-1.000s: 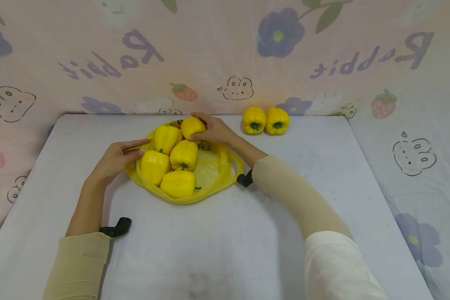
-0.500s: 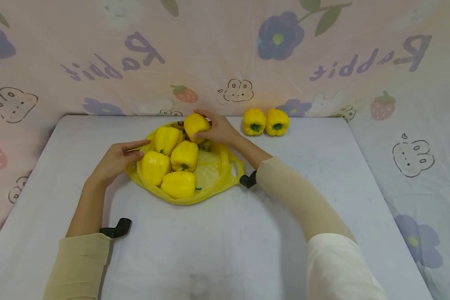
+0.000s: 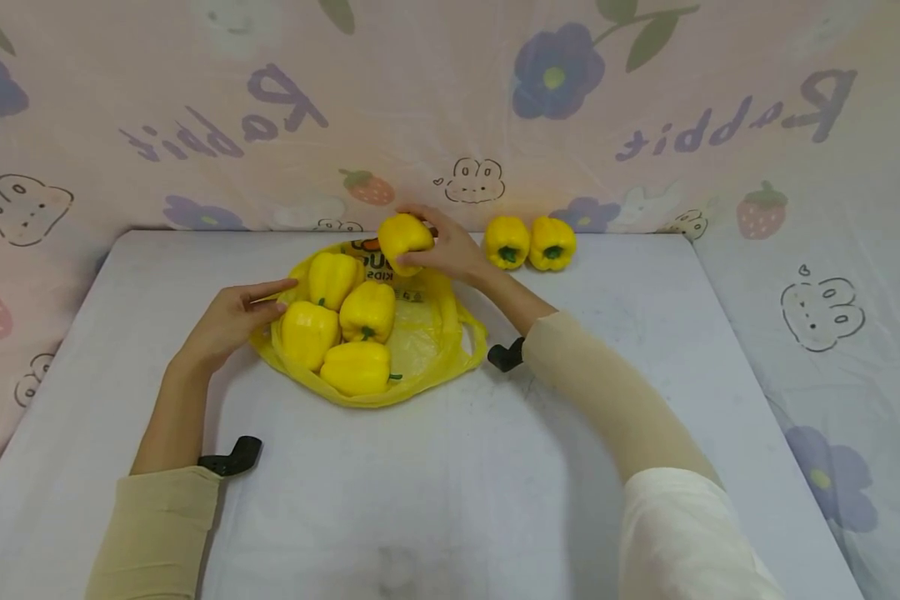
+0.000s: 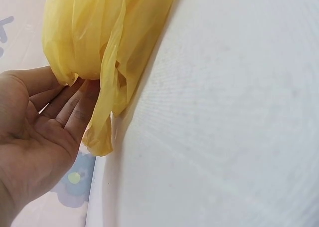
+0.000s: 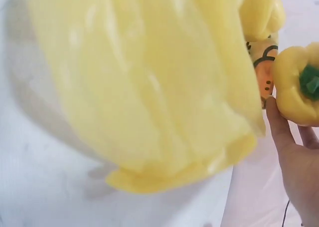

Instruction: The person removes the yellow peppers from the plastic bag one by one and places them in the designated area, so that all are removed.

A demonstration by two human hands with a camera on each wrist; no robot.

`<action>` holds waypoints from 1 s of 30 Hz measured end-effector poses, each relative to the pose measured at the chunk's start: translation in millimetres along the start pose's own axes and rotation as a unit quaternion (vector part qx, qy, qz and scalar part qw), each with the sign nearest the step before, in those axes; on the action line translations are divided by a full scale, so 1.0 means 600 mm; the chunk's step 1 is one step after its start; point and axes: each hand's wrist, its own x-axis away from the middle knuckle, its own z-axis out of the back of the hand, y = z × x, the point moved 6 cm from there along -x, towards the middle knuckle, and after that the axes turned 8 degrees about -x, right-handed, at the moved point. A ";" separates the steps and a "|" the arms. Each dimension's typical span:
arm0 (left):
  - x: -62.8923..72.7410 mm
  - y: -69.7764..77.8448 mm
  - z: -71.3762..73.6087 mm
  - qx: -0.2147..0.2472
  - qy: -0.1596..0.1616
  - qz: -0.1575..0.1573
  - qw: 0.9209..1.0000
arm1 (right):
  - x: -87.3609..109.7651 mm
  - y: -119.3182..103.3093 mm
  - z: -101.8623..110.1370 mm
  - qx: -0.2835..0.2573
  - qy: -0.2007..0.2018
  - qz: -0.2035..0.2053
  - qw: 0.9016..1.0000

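A yellow plastic bag (image 3: 420, 354) lies with its mouth spread, holding several yellow bell peppers (image 3: 367, 312). My left hand (image 3: 228, 321) holds its left rim with thumb and fingers; in the left wrist view the fingertips pass behind the bag's film. My right hand (image 3: 450, 247) grips another yellow bell pepper (image 3: 402, 240), raised over the bag's far side where the black print shows. The right wrist view has this pepper at the right edge, green stem facing the camera, with my fingers (image 5: 280, 124) against its underside.
Two more yellow bell peppers (image 3: 552, 243) stand side by side at the back edge of the white table (image 3: 450, 500). A printed cloth (image 3: 420, 108) hangs right behind it. The bag's handle (image 3: 474, 337) sticks out rightward.
My right hand has moved the gripped pepper up and to the right, uncovering the black print inside the bag. The left hand keeps its place at the rim.
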 end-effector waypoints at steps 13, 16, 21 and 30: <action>-0.005 -0.007 0.002 0.007 -0.002 0.001 1.000 | 0.039 -0.045 0.043 -0.046 0.008 0.010 0.999; -0.005 -0.007 0.001 0.008 -0.002 0.000 1.000 | 0.042 -0.043 0.057 -0.056 0.012 0.017 0.998; -0.005 -0.004 0.001 0.005 -0.001 -0.004 1.000 | 0.051 -0.046 0.078 -0.052 0.013 0.025 0.998; -0.007 -0.007 0.001 0.012 -0.005 0.001 1.000 | 0.064 -0.049 0.109 -0.082 0.017 0.049 0.995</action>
